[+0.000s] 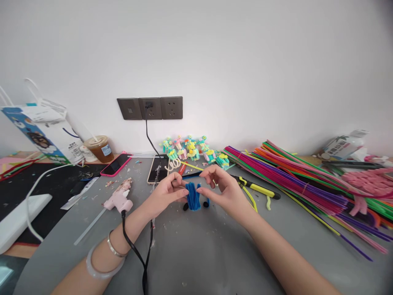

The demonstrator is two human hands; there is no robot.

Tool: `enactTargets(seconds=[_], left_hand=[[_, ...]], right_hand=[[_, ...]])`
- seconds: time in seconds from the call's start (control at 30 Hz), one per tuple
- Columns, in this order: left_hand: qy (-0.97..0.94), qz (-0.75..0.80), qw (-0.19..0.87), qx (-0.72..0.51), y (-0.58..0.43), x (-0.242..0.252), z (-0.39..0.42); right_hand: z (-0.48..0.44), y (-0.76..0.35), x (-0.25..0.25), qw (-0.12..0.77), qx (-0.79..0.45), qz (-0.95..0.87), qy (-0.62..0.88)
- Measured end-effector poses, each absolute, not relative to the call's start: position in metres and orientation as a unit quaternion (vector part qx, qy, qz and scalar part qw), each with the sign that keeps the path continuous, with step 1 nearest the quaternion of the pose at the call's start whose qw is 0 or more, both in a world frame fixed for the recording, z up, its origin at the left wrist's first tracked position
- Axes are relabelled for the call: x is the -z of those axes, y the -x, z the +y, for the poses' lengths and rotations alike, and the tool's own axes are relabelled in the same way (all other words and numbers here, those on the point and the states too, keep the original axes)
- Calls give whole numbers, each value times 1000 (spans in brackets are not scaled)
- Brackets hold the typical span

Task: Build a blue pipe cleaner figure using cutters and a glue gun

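A small blue pipe-cleaner piece (pixel 193 197) stands upright on the grey table, made of several fuzzy strands side by side. Small black round parts sit at its lower left and lower right. At its left edge is my left hand (pixel 168 190), thumb against the blue strands and fingers curled around behind, partly hidden. My right hand (pixel 220 186) is on the other side, its thumb tip at the right edge of the blue piece, its bent fingers raised and apart from the thumb.
A pink glue gun (pixel 118 198) with a black cord lies left. Behind are a phone (pixel 157 169) and several colourful pipe-cleaner figures (pixel 192 149). Yellow-handled pliers (pixel 260 189) and pipe-cleaner bundles (pixel 294 184) lie right. A drink cup (pixel 100 148) and pink phone (pixel 116 165) stand back left.
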State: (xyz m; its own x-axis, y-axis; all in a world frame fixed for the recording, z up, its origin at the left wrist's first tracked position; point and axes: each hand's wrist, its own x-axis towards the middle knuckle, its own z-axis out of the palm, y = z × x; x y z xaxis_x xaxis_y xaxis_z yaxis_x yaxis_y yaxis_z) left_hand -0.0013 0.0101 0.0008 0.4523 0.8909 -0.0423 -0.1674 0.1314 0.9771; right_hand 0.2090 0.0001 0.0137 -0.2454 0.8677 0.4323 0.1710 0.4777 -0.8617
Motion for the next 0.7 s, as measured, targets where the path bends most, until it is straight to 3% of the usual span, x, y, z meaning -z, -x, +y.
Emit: enactTargets(seconds=[0.33,0.7], left_hand=[[-532,345,641,-432,1,2,12],[-541,357,623,-438,3,4,14]], right_hand=[[-3,-199,-12,511,-409,-656,375],[-7,-194,-7,520,-344,-681,384]])
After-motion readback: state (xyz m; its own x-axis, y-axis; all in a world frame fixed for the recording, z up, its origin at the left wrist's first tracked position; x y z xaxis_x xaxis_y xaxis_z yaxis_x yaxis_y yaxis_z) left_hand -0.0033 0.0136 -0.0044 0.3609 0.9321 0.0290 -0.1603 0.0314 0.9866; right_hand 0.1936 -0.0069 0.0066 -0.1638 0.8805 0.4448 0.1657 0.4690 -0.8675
